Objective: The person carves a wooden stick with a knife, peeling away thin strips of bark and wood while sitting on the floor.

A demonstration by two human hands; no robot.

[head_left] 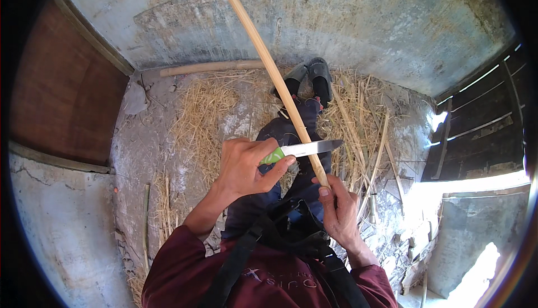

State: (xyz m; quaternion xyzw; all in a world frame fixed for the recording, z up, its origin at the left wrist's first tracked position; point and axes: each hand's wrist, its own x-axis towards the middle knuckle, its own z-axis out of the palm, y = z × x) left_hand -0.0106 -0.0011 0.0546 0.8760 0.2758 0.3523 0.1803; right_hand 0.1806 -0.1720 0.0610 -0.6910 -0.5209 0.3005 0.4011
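Observation:
My left hand (250, 165) is closed round the green handle of a knife (305, 149). The blade points right and lies across a long pale bamboo strip (268, 61), close to the strip's lower end. That lower end is pinched between the thumb and fingers of my right hand (338, 207). From there the strip slants up and to the left, over my legs, past the top of the view. Its far end is out of sight. Whether the blade's edge bites into the strip, I cannot tell.
Straw and thin shavings (204, 109) litter the floor round my legs and dark shoes (319, 71). A bamboo pole (210, 68) lies along the far wall (314, 16). More strips (382, 148) rest on the right. A brown panel (64, 89) stands left, dark slats (476, 128) right.

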